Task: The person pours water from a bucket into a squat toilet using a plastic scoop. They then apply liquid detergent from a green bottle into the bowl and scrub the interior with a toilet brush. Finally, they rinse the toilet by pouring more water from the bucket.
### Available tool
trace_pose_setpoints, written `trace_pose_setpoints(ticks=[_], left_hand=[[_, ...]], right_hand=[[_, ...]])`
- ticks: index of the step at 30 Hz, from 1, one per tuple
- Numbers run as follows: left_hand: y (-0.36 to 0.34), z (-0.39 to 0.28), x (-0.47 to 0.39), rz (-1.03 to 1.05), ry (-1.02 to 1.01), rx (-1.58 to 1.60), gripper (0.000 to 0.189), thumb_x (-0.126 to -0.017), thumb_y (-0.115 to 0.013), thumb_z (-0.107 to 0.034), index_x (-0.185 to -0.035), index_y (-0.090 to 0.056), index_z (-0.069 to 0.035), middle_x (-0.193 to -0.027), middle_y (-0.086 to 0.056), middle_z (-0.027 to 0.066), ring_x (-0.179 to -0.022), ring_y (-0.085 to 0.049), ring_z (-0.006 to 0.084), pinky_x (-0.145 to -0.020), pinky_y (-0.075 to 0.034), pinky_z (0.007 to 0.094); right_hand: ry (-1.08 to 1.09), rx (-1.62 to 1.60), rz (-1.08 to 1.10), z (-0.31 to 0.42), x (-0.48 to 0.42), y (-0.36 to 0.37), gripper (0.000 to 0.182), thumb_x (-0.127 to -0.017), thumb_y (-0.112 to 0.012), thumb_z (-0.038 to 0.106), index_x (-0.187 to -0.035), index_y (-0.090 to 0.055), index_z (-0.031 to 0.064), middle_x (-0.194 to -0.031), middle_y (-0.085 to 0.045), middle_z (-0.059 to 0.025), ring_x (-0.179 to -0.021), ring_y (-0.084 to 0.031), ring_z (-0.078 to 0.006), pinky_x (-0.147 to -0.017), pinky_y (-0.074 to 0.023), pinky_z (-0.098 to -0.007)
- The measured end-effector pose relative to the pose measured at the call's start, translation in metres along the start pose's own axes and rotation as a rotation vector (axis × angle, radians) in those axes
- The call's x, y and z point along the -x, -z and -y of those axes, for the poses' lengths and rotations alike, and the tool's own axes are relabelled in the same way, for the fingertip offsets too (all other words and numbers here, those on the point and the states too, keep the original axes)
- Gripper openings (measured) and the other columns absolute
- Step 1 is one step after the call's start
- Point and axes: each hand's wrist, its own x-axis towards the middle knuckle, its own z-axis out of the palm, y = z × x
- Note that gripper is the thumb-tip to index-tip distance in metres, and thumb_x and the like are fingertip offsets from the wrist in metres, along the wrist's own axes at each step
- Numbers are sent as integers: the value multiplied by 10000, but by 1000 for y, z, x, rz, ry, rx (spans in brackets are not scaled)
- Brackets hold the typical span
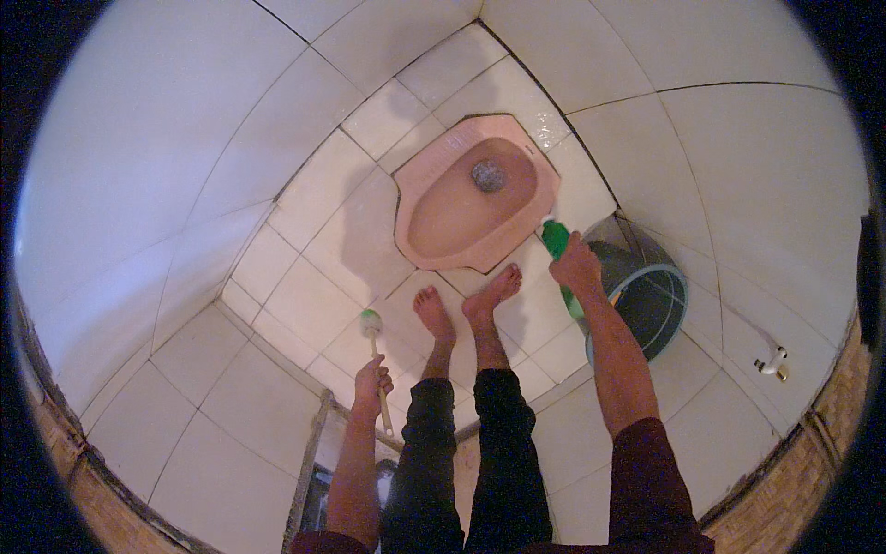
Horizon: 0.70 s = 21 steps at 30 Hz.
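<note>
A pink ceramic squat toilet [443,228] is set in the tiled floor in front of my bare feet. My left hand [374,382] grips the pale handle of a toilet brush [371,323] with green and white bristles; its head points away from me, left of my feet. In my right hand [579,266] is a green plastic bottle [555,239], tilted, its white top end close to the right rim of the squat toilet. Whether liquid leaves the bottle cannot be seen. The toilet's drain hole holds greyish water or foam.
A large round bucket [675,277] stands by the right wall, partly behind my right forearm. A white tap [772,361] sticks out of the tiled wall at the right. Tiled walls surround the floor closely. Some tiles beyond the toilet shine as if wet. A doorway lies behind my legs.
</note>
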Motion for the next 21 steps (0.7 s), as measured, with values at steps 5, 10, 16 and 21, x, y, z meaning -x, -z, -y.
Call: trace_pose_setpoints(ticks=[5,10,16,21], left_hand=[[-7,5,-4,16,-4,8,234,-864,-573,-207,-1031,-491,-64,-594,-373,-24,-431,-337,77,-382,-286,229],[-15,11,-7,-4,-9,14,230,-863,-576,-209,-1029,-503,-68,-601,-376,-25,-437,-345,76,-383,-289,228],[-28,12,-10,-42,13,-20,235,-867,-575,-219,-1036,-506,-72,-615,-388,-29,-445,-348,72,-388,-290,223],[-22,13,-19,-8,-10,-8,218,-869,-577,-220,-1017,-506,-77,-607,-382,-35,-444,-340,71,-392,-288,221]], right_hand=[[-76,-123,1,22,-37,-7,681,-670,-652,296,-1186,-380,-56,-1056,-575,-291,-990,-578,-416,-863,-468,-465],[-338,-600,55,31,-65,-61,632,-642,-697,293,-1091,-477,-94,-1021,-587,-273,-926,-607,-376,-812,-488,-437],[-559,-1395,132,50,-81,-103,489,-626,-718,177,-986,-524,-93,-878,-599,-172,-693,-615,-282,-614,-521,-396],[-380,-1218,196,77,-79,-118,432,-630,-719,189,-927,-556,-79,-799,-609,-141,-665,-615,-255,-588,-519,-382]])
